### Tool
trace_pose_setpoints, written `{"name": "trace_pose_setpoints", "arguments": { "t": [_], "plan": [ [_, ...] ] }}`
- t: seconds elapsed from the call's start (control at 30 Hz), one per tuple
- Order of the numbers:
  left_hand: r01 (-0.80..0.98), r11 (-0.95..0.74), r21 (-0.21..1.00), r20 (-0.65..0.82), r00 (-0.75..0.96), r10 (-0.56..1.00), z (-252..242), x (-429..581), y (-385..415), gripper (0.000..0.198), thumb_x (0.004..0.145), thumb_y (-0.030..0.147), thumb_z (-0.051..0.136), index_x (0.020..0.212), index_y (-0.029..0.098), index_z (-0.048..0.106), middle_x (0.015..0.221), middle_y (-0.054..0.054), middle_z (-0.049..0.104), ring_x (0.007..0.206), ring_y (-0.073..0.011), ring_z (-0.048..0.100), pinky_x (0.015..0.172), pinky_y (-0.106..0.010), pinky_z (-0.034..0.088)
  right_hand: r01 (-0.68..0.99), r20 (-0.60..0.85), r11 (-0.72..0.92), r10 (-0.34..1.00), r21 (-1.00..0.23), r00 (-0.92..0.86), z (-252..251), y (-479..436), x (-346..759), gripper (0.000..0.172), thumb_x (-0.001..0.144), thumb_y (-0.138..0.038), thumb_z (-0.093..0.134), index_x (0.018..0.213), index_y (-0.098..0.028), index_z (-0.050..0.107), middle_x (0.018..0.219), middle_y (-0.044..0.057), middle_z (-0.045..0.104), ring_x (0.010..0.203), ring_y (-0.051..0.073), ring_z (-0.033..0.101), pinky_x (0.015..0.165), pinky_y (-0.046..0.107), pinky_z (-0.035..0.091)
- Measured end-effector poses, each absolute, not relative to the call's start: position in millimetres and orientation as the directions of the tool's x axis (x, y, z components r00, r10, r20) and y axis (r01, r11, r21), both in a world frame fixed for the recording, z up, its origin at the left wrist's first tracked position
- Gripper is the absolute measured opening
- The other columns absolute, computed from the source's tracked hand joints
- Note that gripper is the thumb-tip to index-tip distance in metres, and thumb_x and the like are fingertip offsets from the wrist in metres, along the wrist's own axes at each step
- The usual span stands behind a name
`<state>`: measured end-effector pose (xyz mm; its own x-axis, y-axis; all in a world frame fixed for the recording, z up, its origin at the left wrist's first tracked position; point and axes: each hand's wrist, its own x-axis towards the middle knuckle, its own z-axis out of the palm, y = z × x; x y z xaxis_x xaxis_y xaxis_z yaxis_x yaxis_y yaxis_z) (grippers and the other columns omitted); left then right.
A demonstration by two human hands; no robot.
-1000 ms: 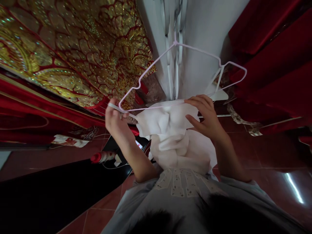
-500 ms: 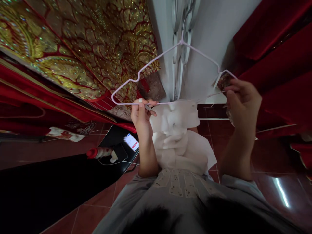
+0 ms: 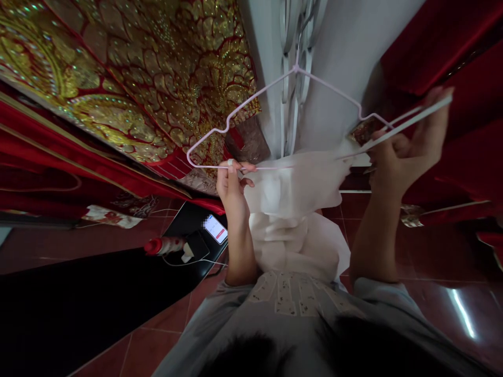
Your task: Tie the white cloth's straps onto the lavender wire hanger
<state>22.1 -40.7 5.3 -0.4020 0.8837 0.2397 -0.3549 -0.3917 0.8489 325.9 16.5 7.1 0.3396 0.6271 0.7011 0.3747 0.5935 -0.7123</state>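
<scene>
A thin pale pink wire hanger (image 3: 251, 99) hangs in front of me with its hook up by a white pillar (image 3: 338, 63). A white garment (image 3: 294, 193) is draped over its lower bar and falls toward my chest. My left hand (image 3: 231, 183) is closed, pinching the lower bar next to the garment's edge. My right hand (image 3: 404, 152) is closed round a white strap (image 3: 416, 118) of the garment, pulled taut up and to the right past the hanger's right end.
A red and gold sequined garment (image 3: 129, 78) fills the upper left. Red cloth (image 3: 451, 94) hangs at the right. On a black surface (image 3: 78, 298) at the left lie a phone (image 3: 215, 229) and a red-capped bottle (image 3: 163, 245). The floor is red tile (image 3: 432, 256).
My left hand moved right along the lower bar to the garment's edge. My right hand left the garment's top, went to the hanger's right end and drew a white strap out.
</scene>
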Motion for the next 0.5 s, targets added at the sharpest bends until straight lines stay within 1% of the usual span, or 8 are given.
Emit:
{"name": "trace_pose_setpoints", "arguments": {
  "t": [0.03, 0.1, 0.17, 0.23, 0.3, 0.37, 0.43, 0.5],
  "plan": [
    [-0.350, -0.385, 0.854, 0.231, -0.408, 0.883, 5, 23, -40, 0.025, 0.096, 0.044, 0.072, 0.091, 0.024, 0.059, 0.083, -0.003, 0.070, 0.077, -0.0155, 0.071, 0.052, -0.021, 0.044, 0.405, 0.745, 0.629, 0.513, -0.664, 0.426, 3, 18, 331, 0.076, 0.079, -0.051, 0.082, 0.145, -0.024, 0.058, 0.159, 0.019, 0.052, 0.125, 0.032, 0.068, 0.070, 0.037, 0.054],
    [-0.339, -0.375, 0.863, 0.218, -0.419, 0.882, 4, 25, -39, 0.026, 0.096, 0.046, 0.071, 0.090, 0.024, 0.059, 0.083, -0.003, 0.070, 0.076, -0.0151, 0.070, 0.054, -0.021, 0.045, 0.448, 0.746, 0.665, 0.256, -0.598, 0.615, -4, 15, 331, 0.046, 0.085, -0.054, 0.077, 0.120, -0.024, 0.070, 0.116, 0.012, 0.074, 0.094, 0.025, 0.076, 0.060, 0.033, 0.050],
    [-0.338, -0.366, 0.867, 0.210, -0.419, 0.883, 3, 28, -38, 0.026, 0.095, 0.046, 0.072, 0.090, 0.024, 0.060, 0.082, -0.003, 0.071, 0.075, -0.0147, 0.069, 0.055, -0.022, 0.047, 0.421, 0.704, 0.669, 0.220, -0.613, 0.675, -8, 2, 319, 0.030, 0.097, -0.054, 0.063, 0.093, -0.025, 0.070, 0.075, 0.000, 0.068, 0.056, 0.014, 0.063, 0.050, 0.027, 0.039],
    [-0.352, -0.365, 0.862, 0.210, -0.407, 0.889, 2, 31, -36, 0.026, 0.095, 0.046, 0.072, 0.089, 0.023, 0.060, 0.083, -0.003, 0.073, 0.074, -0.0146, 0.069, 0.056, -0.022, 0.048, 0.381, 0.707, 0.660, 0.332, -0.647, 0.625, -9, -15, 299, 0.039, 0.099, -0.056, 0.060, 0.079, -0.024, 0.068, 0.059, -0.002, 0.060, 0.045, 0.011, 0.052, 0.045, 0.026, 0.035],
    [-0.375, -0.372, 0.849, 0.220, -0.389, 0.895, 0, 34, -36, 0.025, 0.095, 0.045, 0.072, 0.089, 0.023, 0.061, 0.084, -0.004, 0.075, 0.075, -0.0147, 0.070, 0.057, -0.021, 0.050, 0.368, 0.726, 0.627, 0.573, -0.687, 0.380, -8, -29, 280, 0.033, 0.095, -0.056, 0.067, 0.089, -0.025, 0.077, 0.074, 0.003, 0.074, 0.062, 0.017, 0.068, 0.056, 0.032, 0.052],
    [-0.379, -0.375, 0.846, 0.226, -0.381, 0.896, -3, 37, -37, 0.023, 0.095, 0.043, 0.072, 0.091, 0.023, 0.063, 0.087, -0.005, 0.076, 0.076, -0.0143, 0.070, 0.057, -0.021, 0.050, 0.401, 0.663, 0.589, 0.746, -0.701, 0.064, -7, -37, 267, 0.033, 0.097, -0.053, 0.066, 0.114, -0.028, 0.080, 0.112, 0.009, 0.080, 0.100, 0.025, 0.077, 0.086, 0.044, 0.062],
    [-0.340, -0.364, 0.867, 0.227, -0.380, 0.897, -6, 35, -38, 0.020, 0.094, 0.041, 0.073, 0.095, 0.022, 0.068, 0.094, -0.006, 0.079, 0.079, -0.0145, 0.071, 0.060, -0.021, 0.051, 0.439, 0.606, 0.583, 0.789, -0.684, -0.102, -5, -39, 261, 0.037, 0.101, -0.052, 0.060, 0.128, -0.032, 0.076, 0.132, 0.009, 0.074, 0.124, 0.027, 0.071, 0.107, 0.052, 0.057],
    [-0.232, -0.371, 0.899, 0.254, -0.415, 0.874, -10, 29, -39, 0.015, 0.091, 0.034, 0.074, 0.099, 0.022, 0.073, 0.104, -0.008, 0.080, 0.088, -0.0162, 0.073, 0.067, -0.023, 0.054, 0.442, 0.628, 0.593, 0.774, -0.673, -0.083, -5, -37, 261, 0.037, 0.103, -0.052, 0.055, 0.129, -0.034, 0.074, 0.128, 0.008, 0.074, 0.123, 0.026, 0.070, 0.108, 0.053, 0.056]
  ]
}}
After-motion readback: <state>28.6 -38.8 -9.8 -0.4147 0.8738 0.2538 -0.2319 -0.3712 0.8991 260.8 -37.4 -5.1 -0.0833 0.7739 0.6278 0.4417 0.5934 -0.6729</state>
